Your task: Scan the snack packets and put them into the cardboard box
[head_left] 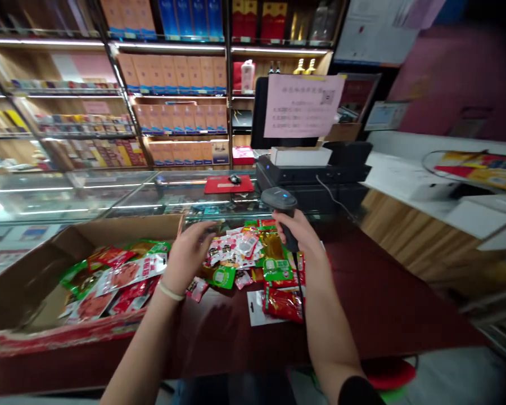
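Note:
My right hand (300, 232) is wrapped round the handle of a black barcode scanner (279, 197), whose head shows a small blue light. The scanner's cable (298, 281) hangs down along my forearm. Over the left edge of a pile of snack packets (236, 247) reaches my left hand (189, 252), fingers stretched out and nothing visible in them. Green-and-gold packets (274, 261), small pink-and-white sachets (197, 288) and red packets (283, 304) make up the pile. Left of that hand stands an open cardboard box (84, 228) holding several more packets (126, 274).
A dark red table (362, 292) carries the box and pile. Behind it are a glass counter (143, 194), a red mat (219, 184) with a mouse (235, 179), and a monitor with a pink paper sheet (303, 106). Stocked shelves (175, 93) line the back wall.

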A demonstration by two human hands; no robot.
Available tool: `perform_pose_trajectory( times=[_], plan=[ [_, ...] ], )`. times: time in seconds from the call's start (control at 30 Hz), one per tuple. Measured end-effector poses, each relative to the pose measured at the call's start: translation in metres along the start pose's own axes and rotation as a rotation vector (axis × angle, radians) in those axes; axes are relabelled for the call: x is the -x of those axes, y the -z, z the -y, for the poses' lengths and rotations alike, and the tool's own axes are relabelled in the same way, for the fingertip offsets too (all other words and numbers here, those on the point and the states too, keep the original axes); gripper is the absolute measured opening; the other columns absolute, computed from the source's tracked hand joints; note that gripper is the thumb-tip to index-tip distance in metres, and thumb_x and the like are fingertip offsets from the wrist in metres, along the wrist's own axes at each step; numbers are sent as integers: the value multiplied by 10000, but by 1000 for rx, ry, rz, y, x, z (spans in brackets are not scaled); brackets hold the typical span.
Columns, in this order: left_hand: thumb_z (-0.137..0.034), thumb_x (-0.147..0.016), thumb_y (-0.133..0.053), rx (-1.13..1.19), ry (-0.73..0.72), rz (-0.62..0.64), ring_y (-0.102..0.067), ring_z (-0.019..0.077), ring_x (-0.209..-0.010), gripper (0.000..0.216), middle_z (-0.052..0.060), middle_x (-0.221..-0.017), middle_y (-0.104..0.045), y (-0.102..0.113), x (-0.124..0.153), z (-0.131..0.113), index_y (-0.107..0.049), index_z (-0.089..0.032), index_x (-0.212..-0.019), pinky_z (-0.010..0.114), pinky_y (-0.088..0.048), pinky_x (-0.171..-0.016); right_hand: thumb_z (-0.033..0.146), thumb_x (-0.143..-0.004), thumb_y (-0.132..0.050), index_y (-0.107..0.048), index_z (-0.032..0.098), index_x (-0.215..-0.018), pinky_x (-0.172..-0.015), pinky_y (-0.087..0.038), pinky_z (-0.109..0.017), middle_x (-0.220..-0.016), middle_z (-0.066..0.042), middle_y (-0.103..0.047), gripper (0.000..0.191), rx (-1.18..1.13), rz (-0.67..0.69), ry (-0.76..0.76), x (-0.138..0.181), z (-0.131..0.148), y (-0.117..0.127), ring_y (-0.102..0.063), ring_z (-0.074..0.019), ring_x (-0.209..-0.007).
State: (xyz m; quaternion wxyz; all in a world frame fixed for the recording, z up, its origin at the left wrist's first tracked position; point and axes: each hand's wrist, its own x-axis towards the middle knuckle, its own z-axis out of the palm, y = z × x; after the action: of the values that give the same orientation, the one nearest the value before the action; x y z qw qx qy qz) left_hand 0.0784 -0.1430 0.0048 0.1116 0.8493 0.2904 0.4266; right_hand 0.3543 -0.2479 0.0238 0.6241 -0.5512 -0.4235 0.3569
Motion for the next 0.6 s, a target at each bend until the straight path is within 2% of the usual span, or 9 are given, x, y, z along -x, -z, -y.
perform_pose_trajectory(
  times=[0.17, 0.3, 0.47, 0.6],
  plan=[
    [-269, -934, -540, 111, -83, 172, -653, 245, -1118, 276, 89, -1195, -703, -99, -26, -28, -664, -215, -1175, 377, -503, -1005, 448, -757, -743, -550, 211, -739, -334, -362, -187, -500, 73, -510, 306, -14, -74, -10, 5, 0, 37, -433, -71, -346],
    [-219, -897, -572, 93, -111, 317, -640, 260, -1137, 326, 107, -1217, -680, -157, -41, -33, -647, -210, -1215, 399, -496, -1017, 422, -755, -741, -564, 216, -809, -335, -368, -189, -504, 83, -503, 277, -58, -137, 8, 12, 0, 69, -437, -78, -353],
    [-241, -792, -710, -7, -123, 552, -559, 307, -1275, 587, 160, -1386, -566, -204, -47, -34, -559, -195, -1357, 426, -443, -1079, 403, -760, -733, -569, 213, -825, -326, -370, -190, -517, 83, -512, 260, -107, -210, 9, 17, -3, 89, -431, -76, -354],
    [-347, -694, -816, -142, -76, 735, -374, 392, -1428, 889, 251, -1520, -385, -221, -51, -35, -429, -143, -1468, 465, -354, -1136, 397, -765, -734, -562, 209, -803, -328, -372, -189, -518, 79, -515, 258, -133, -205, 13, 16, -4, 88, -436, -75, -357]
  ],
)
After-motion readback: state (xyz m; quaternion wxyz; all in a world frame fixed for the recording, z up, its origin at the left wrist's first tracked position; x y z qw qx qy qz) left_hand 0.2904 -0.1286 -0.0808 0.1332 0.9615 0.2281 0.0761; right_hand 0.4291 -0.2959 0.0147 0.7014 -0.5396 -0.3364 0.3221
